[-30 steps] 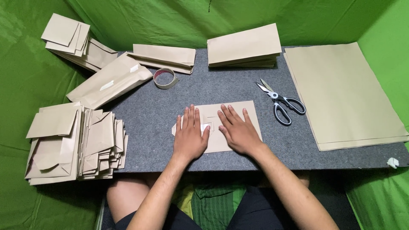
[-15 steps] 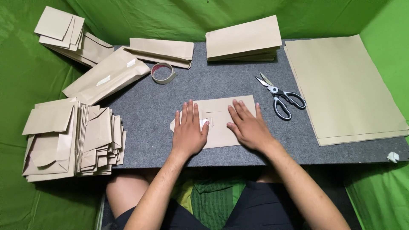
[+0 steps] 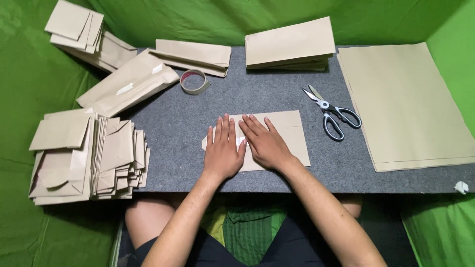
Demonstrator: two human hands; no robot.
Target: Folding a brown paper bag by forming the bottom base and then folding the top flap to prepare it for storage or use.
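Both hands (image 3: 245, 146) flat (fingers spread), pressing folded paper envelope (image 3: 282, 138)

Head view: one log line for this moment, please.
left hand: flat on paper bag | right hand: flat on bag | scissors: right, untouched | tape roll: far left

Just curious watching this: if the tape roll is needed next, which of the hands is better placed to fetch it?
Probably the left hand: the tape roll lies up on its side of the paper envelope, while the right hand would have to cross over.
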